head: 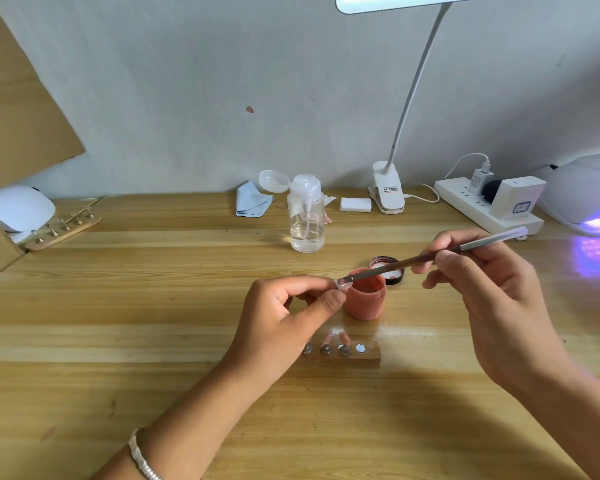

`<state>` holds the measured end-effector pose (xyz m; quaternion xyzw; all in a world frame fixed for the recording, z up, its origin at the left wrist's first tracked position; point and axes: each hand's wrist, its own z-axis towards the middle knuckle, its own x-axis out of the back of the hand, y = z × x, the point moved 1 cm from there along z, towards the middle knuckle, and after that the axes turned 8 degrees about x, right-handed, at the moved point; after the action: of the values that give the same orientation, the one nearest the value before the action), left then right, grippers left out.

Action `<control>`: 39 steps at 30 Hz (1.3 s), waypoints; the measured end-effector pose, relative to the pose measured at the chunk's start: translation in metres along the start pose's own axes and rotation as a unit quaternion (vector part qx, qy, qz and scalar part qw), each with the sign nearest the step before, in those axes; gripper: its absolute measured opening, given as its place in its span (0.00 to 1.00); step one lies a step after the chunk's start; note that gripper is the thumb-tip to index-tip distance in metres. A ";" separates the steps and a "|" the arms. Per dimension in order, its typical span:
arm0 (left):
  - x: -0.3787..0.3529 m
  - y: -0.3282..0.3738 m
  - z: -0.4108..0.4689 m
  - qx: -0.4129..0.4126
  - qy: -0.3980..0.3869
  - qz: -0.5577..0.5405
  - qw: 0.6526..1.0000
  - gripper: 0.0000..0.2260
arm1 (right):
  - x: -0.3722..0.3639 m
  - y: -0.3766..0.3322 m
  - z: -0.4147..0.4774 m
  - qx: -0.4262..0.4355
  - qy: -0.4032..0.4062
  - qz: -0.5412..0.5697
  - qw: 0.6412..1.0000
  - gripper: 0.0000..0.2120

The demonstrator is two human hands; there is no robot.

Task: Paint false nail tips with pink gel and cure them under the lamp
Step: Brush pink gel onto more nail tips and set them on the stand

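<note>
Nail tip (pixel 343 285), clear, pinched in left hand (pixel 284 317); right hand (pixel 482 282) grips slim brush (pixel 388 268).

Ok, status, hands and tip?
Left hand pinches clear false nail tip. Right hand holds thin brush, bristles on tip. Open pink gel jar close behind.

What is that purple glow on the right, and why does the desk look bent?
Head view: the violet comes from the lit curing lamp, spilling onto the wooden desk and tinting the far end of the brush; the desk lamp overhead leaves white glare beside the pink gel jar; the wide-angle lens bends straight lines toward the frame's edges.
</note>
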<state>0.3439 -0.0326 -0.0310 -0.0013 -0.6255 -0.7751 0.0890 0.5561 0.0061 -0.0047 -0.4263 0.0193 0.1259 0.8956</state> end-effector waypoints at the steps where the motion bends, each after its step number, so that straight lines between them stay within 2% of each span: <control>1: 0.000 0.000 0.000 0.000 -0.002 -0.002 1.000 0.08 | 0.000 0.000 0.000 -0.003 0.000 0.000 1.000 0.10; 9: 0.000 -0.001 -0.001 -0.002 -0.010 -0.002 1.000 0.08 | 0.001 0.001 0.000 -0.023 0.008 0.006 1.000 0.05; 16: 0.000 -0.002 -0.001 -0.004 -0.013 -0.004 1.000 0.07 | 0.002 0.003 0.000 -0.028 0.010 -0.006 1.000 0.13; 20: 0.000 0.000 -0.001 -0.006 -0.015 0.000 1.000 0.08 | 0.002 0.001 0.001 -0.029 0.016 0.005 0.999 0.08; 24: 0.000 0.001 -0.001 -0.010 -0.015 -0.009 1.000 0.08 | 0.004 0.003 0.001 -0.030 0.021 -0.008 0.999 0.13; 34: 0.000 0.001 -0.002 -0.013 -0.023 -0.025 0.999 0.07 | 0.006 0.003 0.003 -0.038 0.051 -0.013 0.998 0.14; 39: 0.000 0.000 -0.002 -0.014 -0.021 -0.015 1.000 0.08 | 0.004 0.001 0.003 -0.021 0.051 0.022 0.998 0.05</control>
<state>0.3439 -0.0342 -0.0314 -0.0089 -0.6166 -0.7846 0.0643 0.5592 0.0099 -0.0038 -0.4500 0.0720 0.1236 0.8815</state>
